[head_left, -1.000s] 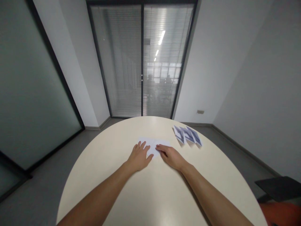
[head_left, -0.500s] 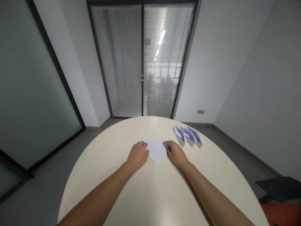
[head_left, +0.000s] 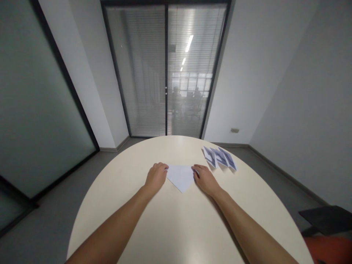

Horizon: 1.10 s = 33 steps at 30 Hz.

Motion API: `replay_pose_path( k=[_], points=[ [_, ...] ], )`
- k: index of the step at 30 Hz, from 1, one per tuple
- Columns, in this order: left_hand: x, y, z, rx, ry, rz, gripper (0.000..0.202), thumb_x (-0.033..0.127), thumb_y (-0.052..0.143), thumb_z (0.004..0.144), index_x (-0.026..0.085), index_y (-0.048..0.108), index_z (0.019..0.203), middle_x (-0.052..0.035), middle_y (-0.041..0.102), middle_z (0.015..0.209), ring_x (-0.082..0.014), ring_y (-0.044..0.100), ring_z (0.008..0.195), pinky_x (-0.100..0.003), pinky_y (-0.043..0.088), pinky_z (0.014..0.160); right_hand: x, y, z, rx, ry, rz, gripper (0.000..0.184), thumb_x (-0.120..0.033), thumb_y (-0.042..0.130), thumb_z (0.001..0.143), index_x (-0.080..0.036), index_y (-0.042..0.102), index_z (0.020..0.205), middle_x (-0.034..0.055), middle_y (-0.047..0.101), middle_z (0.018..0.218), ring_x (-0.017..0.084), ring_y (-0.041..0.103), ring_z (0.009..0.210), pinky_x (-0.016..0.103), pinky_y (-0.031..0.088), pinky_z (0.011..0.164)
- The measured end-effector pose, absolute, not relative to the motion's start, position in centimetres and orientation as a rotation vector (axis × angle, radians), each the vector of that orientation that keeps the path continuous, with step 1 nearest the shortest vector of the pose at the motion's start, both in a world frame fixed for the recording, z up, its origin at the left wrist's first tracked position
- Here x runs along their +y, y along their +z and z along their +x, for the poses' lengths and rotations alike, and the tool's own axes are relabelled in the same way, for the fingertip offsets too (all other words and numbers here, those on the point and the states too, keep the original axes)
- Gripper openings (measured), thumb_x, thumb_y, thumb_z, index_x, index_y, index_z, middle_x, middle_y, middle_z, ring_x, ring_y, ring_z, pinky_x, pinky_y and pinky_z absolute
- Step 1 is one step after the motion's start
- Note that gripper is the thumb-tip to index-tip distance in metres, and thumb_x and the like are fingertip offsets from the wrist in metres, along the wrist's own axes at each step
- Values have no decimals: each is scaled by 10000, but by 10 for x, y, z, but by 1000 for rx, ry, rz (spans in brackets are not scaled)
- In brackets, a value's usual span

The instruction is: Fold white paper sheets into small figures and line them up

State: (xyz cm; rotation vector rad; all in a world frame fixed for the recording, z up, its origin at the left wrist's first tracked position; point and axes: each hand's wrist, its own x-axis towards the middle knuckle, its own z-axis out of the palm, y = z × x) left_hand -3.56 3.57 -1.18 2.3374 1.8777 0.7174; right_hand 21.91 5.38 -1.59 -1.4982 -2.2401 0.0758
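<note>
Paper (head_left: 180,178), white and folded, is lying on the round table (head_left: 176,227), directly between the two hands. Its straight far edge is running from one hand to the other, and its pointed corner is facing back toward the person, sitting a little nearer than the fingertips.

The left hand (head_left: 156,176) is pinching the paper's left corner, its fingers curling together and its back turning upward. The right hand (head_left: 204,178) is pinching the opposite corner between thumb and bent fingers; exactly how far its fingertips are reaching under the sheet, one cannot tell. Both forearms are stretching forward low over the tabletop.

Beyond the right hand and to its right, folded pieces (head_left: 220,158) with bluish faces are sitting in a slanting row near the table's edge, casting small shadows; whether they are joining one another is too small to tell.

Past both hands, glass doors (head_left: 148,80) with blinds are standing behind the table. Well to the right of the right hand, a black panel (head_left: 327,219) and an orange-red seat (head_left: 328,247) are showing beside the table.
</note>
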Motion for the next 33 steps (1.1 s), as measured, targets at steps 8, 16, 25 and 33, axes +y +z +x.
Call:
replay_pose_path(
  k=[8,16,25,33],
  points=[
    [40,-12,-47,1909,541,2365,463,263,491,934,138,530,1377,-129,586,1357,-288,503,1229,-395,377,1049,56,-18,222,-2288,73,-1440,358,-181,479,934,-145,691,1219,125,650,1298,255,558,1236,376,402,1091],
    [40,-10,-55,1815,481,2395,536,282,484,906,112,480,1414,-154,544,1385,-290,480,1260,-389,354,1086,55,-16,223,-2324,102,-1349,351,-163,475,927,-142,695,1200,126,664,1278,239,586,1213,365,417,1080],
    [35,0,-54,1762,414,2377,513,243,512,879,89,520,1368,-174,577,1299,-295,481,1243,-376,357,1080,52,-13,221,-2315,115,-1284,356,-136,474,907,-168,716,1166,111,684,1251,238,614,1181,377,445,1062],
    [40,-6,-57,1671,564,2324,392,214,559,827,138,606,1209,-140,605,1235,-275,503,1199,-366,391,1044,61,-28,225,-2307,125,-1167,470,-119,459,894,-183,596,1339,116,601,1373,258,518,1305,464,391,1126]
  ],
)
